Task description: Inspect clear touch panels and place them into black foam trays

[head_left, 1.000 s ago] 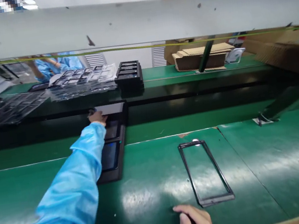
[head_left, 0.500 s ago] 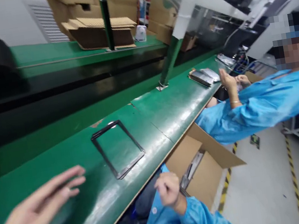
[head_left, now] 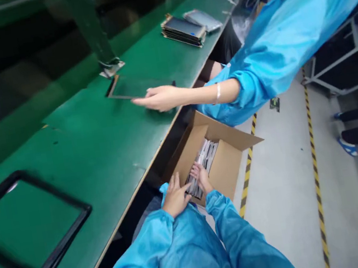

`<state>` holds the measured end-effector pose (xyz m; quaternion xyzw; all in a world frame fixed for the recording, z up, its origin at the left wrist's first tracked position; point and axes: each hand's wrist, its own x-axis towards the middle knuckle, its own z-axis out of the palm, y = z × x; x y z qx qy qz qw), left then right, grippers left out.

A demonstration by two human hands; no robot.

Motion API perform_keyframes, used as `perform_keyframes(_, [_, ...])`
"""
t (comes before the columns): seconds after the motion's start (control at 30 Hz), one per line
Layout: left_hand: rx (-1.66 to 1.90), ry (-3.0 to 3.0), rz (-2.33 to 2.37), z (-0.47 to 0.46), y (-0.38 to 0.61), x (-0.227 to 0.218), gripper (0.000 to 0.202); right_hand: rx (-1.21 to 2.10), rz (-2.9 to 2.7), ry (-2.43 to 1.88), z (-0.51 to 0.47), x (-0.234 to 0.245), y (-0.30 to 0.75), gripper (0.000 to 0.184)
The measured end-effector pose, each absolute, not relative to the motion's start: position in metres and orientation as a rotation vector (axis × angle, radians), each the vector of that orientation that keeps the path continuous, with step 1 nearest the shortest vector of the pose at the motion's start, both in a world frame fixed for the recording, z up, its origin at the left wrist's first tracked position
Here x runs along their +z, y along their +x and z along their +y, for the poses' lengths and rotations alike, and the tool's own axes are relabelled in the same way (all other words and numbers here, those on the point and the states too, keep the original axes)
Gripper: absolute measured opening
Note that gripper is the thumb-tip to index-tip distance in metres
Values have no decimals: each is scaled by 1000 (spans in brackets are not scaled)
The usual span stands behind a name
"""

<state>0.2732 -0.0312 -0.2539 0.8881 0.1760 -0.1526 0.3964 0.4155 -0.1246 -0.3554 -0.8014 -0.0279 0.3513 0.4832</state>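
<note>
My left hand [head_left: 176,198] rests at the near edge of an open cardboard box [head_left: 228,169], its fingers apart and nothing held. Inside that box my right hand [head_left: 202,179] is at a row of thin flat panels [head_left: 208,153] standing on edge. Its fingers are slightly bent and apart against the panels; none is lifted out. A stack of black rectangular frames [head_left: 63,247] lies on the green bench at the left, blurred and away from both hands.
A co-worker's hand [head_left: 163,98] reaches over the green bench [head_left: 90,134] beside a thin rectangular frame [head_left: 115,87]. Stacked flat panels [head_left: 183,31] and a bagged one [head_left: 203,20] lie farther back. A green post [head_left: 88,30] rises from the bench; striped tape [head_left: 246,182] marks the floor.
The view has swung right and down. My left hand has left the bench for the box edge, and my right hand has gone into the box. The co-worker's arm now stretches over the bench.
</note>
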Motion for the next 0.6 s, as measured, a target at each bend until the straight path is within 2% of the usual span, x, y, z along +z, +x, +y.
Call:
perform_keyframes(0.07, [-477,2283,496,-23,295,-279,52,906,-41,-1928,-118,-371,419,32])
perform_keyframes(0.13, [-535,2314,570,-11,306,-295,50,963,-32,-1925,-111,-386,422,41])
perform_keyframes(0.4, [-454,2327,751,41,297,-317,36,1239,-86,-2285,-99,-433,416,35])
perform_keyframes(0.6, [-349,2266,820,51,285,-325,36,1326,-268,-2651,-166,-423,412,38])
